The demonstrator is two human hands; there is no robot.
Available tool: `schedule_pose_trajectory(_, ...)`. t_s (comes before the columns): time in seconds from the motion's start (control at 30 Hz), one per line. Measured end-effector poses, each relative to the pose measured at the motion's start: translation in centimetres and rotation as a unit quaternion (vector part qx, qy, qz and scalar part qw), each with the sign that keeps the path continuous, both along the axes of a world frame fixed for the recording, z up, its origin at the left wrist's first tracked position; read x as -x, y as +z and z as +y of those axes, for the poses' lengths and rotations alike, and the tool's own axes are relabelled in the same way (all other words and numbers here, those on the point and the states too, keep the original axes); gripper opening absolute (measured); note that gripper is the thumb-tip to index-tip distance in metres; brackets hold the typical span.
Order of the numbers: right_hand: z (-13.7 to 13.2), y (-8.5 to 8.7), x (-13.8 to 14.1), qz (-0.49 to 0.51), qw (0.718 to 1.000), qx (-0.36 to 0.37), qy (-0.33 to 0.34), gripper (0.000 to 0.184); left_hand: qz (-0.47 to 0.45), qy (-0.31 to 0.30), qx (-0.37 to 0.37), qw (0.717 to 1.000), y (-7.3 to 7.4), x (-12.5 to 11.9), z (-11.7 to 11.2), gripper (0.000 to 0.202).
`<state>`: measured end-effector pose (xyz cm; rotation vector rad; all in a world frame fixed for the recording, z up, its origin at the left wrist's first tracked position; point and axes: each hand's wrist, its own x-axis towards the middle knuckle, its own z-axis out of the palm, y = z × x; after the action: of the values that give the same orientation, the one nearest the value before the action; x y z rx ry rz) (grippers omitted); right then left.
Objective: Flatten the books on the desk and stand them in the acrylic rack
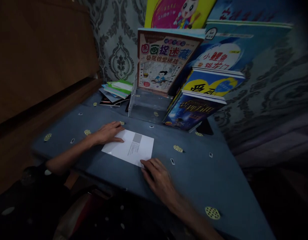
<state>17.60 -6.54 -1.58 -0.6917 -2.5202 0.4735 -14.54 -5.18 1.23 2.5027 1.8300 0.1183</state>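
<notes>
A white printed sheet (121, 146), maybe a page of a thin booklet, lies flat and slightly turned on the blue-grey tablecloth. It carries a grey block and small lines of print, too small to read. Across its upper left edge rests my left hand (107, 133), palm down, fingers stretched out and thumb on the paper. My right hand (157, 176) is at the sheet's near right corner, with thumb and fingertips closed on that corner. Whether the sheet has more pages under it, I cannot tell.
A clear acrylic stand (146, 108) behind the sheet holds a brown picture book (166, 63). To its right, several blue and yellow books (194, 111) stand in tiers. A loose pile of booklets (116, 91) lies left of the stand. A wooden panel (44, 56) borders the table (194, 176).
</notes>
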Motion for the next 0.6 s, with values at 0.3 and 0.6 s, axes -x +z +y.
schedule_pose_trajectory(0.3, 0.2, 0.4, -0.7, 0.011, 1.000, -0.003, -0.021, 0.023, 0.037, 0.097, 0.039, 0.994, 1.3, -1.9, -1.9, 0.049)
schedule_pose_trajectory(0.6, -0.7, 0.8, -0.4, -0.056, 0.998, -0.033, -0.015, 0.018, 0.036, 0.172, 0.074, 0.982, 1.6, -2.3, -0.5, 0.059)
